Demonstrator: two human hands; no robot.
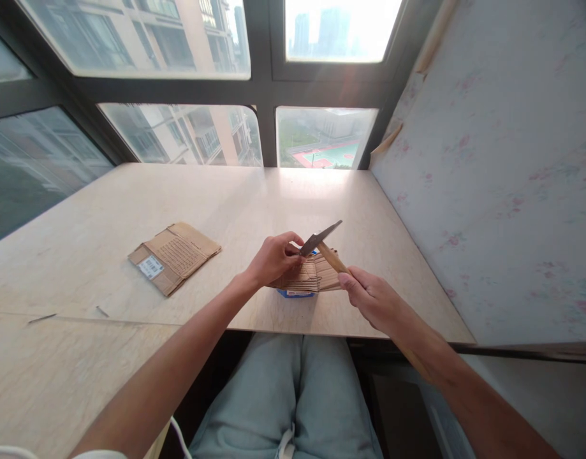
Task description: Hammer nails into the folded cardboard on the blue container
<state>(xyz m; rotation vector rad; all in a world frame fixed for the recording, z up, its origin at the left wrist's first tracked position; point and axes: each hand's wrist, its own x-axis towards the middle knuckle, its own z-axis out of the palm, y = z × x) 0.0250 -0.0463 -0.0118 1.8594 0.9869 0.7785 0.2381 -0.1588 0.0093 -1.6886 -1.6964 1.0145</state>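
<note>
My right hand [373, 299] is closed round the wooden handle of a small hammer [321, 241], whose dark metal head sits just above a folded stack of corrugated cardboard [316, 277]. My left hand [276, 258] rests on the stack's left side, its fingers pinched together right at the hammer's head; whatever they pinch is too small to make out. The stack lies near the front edge of the pale tabletop [254, 204] and shows a blue and white patch [297, 294] at its lower edge.
A flattened cardboard piece [175, 256] with a barcode label lies to the left. Two thin nails [41, 317] [102, 311] lie near the table's left front. A papered wall [488, 178] bounds the right side, windows the back. My knees sit under the table edge.
</note>
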